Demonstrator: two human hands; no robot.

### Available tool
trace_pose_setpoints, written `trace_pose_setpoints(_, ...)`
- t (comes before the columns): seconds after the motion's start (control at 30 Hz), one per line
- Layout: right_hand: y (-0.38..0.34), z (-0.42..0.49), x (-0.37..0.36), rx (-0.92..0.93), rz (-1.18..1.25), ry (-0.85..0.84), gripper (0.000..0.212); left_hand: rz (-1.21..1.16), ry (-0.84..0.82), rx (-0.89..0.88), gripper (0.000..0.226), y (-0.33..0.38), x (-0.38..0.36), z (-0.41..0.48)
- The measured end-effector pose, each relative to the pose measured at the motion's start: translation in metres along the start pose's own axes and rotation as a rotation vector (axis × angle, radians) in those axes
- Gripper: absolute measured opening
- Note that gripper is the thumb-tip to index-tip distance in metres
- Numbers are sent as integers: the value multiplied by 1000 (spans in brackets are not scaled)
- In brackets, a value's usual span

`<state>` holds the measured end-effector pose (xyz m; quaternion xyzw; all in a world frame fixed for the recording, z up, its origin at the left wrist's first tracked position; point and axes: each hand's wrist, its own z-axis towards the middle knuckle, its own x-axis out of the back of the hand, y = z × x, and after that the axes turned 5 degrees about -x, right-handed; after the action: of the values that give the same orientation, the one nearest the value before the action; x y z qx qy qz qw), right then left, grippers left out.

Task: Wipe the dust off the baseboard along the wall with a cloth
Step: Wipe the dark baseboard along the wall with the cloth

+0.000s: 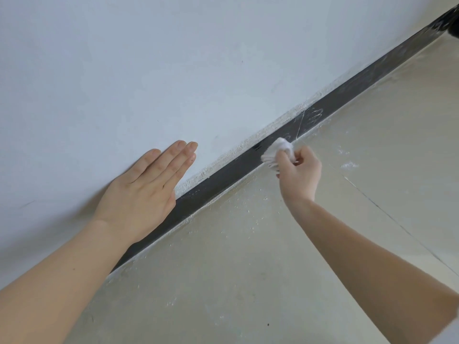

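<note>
1. Head view: a dark baseboard [223, 181] runs on a slant from the lower left to the upper right, between a pale wall [149, 70] and a beige floor [248, 269].
2. The right hand [299, 175] has its fingers curled round a bunched white cloth [277, 151], pinching it near the fingertips. The cloth is pressed against the face of the baseboard, about halfway along the visible stretch, with its lower edge down at the line where board meets floor.
3. The left hand [146, 192] lies flat on the wall just above the baseboard, fingers straight and close together, holding nothing. The heel of the palm overlaps the top edge of the board.
4. Past the cloth, toward the upper right, the baseboard carries pale smears and scuffs [315, 115]. The stretch between the two hands looks darker and more even.
5. A rough, crumbly white edge [248, 142] follows the top of the baseboard where it meets the wall.
6. White specks and a small patch of dust [349, 165] lie on the floor near the right hand. A thin joint line [387, 214] crosses the floor to the right of that arm.
</note>
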<state>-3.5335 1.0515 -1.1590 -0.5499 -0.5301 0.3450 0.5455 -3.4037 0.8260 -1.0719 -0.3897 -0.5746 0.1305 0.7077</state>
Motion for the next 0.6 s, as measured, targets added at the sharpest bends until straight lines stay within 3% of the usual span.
trace_pose_setpoints(0.1,4,-44,-9,133,-174,-364,35,0,9,3,64,0,0,-1)
trace_pose_setpoints(0.2,-2,-61,-25,250,-308,-512,39,-2,6,4,65,-1,2,0)
trace_pose_setpoints(0.6,-15,9,-2,384,-448,-361,34,17,-20,8,64,0,1,0)
